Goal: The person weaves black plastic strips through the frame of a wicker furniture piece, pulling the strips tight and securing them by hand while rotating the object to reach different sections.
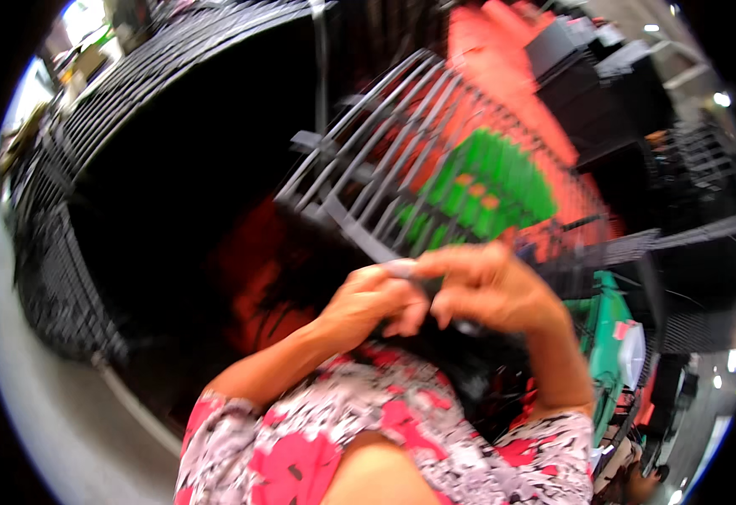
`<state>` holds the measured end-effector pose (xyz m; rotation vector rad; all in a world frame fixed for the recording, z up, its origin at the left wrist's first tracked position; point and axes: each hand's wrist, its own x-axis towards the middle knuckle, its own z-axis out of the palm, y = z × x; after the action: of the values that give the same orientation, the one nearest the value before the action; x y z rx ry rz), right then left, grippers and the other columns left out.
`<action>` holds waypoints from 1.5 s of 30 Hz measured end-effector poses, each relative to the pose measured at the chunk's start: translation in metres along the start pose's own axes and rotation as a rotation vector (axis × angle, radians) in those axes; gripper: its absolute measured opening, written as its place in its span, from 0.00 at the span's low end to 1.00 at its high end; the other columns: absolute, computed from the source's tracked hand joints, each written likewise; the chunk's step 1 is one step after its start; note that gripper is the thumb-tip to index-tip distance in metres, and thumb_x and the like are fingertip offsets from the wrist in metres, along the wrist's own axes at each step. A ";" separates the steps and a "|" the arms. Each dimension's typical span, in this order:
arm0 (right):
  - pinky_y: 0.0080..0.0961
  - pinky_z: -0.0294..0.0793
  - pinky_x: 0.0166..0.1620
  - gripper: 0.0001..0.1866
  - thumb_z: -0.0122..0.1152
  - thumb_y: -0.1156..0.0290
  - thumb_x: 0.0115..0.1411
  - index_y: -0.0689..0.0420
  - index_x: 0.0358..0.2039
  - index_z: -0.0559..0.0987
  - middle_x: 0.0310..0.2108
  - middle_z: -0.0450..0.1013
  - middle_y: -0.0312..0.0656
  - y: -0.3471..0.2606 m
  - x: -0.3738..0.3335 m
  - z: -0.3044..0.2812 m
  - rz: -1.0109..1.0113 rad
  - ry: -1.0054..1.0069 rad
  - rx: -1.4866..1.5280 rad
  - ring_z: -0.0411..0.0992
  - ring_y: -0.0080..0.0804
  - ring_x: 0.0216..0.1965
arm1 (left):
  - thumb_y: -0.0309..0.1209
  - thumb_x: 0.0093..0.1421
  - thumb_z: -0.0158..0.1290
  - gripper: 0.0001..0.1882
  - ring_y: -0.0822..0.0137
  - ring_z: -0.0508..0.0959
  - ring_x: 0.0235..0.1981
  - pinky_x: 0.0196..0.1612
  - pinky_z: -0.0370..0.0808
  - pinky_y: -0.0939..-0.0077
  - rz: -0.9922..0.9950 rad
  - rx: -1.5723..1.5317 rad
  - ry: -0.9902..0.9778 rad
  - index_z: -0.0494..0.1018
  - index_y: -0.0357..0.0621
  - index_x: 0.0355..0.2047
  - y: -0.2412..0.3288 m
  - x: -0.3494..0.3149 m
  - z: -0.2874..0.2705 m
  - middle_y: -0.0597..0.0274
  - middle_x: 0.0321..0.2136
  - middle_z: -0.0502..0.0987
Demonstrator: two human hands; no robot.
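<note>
Just beyond the hands, a grey barred rack overlaps a blurred green shape with orange patches. Left hand and right hand, fingers curled, meet at a small pale piece; whether either grips it, I cannot tell.

Ahead and to the right of the grip, a bright green, block-like object with small orange patches is showing, blurred, against a broad orange-red surface. Farther right, black, box-shaped pieces are standing beyond it. Nearer, to the right of the grip, a darker green panel-like piece is sitting with a rounded white piece beside it. Well ahead and to the left, a long row of thin grey slats is curving away; at far left, a black ribbed stack is standing near a smooth grey floor. Bright white lights are glowing at far right.
</note>
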<state>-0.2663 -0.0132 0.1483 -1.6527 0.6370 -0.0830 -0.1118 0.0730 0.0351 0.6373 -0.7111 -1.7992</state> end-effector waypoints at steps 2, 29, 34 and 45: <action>0.20 0.72 0.30 0.16 0.56 0.78 0.53 0.59 0.44 0.74 0.22 0.75 0.40 -0.009 -0.028 -0.018 0.042 -0.108 -0.260 0.72 0.20 0.24 | 0.50 0.64 0.40 0.28 0.75 0.66 0.15 0.17 0.62 0.83 0.126 -0.451 -0.037 0.67 0.34 0.47 0.006 0.009 -0.007 0.64 0.18 0.69; 0.18 0.73 0.29 0.11 0.57 0.75 0.56 0.65 0.39 0.74 0.22 0.75 0.40 0.050 -0.123 0.000 0.450 0.043 -0.263 0.73 0.21 0.23 | 0.39 0.64 0.45 0.17 0.79 0.63 0.11 0.14 0.59 0.86 -0.009 -0.094 0.008 0.70 0.34 0.39 -0.003 0.003 0.001 0.68 0.13 0.66; 0.23 0.73 0.33 0.11 0.56 0.72 0.56 0.64 0.38 0.75 0.25 0.76 0.41 0.050 -0.130 -0.021 0.372 -0.048 -0.488 0.74 0.26 0.28 | 0.38 0.64 0.45 0.16 0.79 0.62 0.10 0.14 0.58 0.84 -0.101 -0.031 -0.029 0.74 0.36 0.33 -0.017 0.005 0.020 0.67 0.11 0.66; 0.20 0.69 0.28 0.16 0.48 0.62 0.60 0.64 0.35 0.76 0.24 0.74 0.39 0.016 0.046 -0.023 0.033 0.350 -0.469 0.71 0.22 0.25 | 0.37 0.57 0.49 0.22 0.52 0.68 0.15 0.23 0.64 0.59 0.099 0.731 -0.513 0.66 0.30 0.14 -0.083 0.043 0.073 0.46 0.12 0.66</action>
<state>-0.2429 -0.0547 0.1241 -2.1011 1.0052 -0.2148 -0.2289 0.0674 0.0208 0.5847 -1.7593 -1.5955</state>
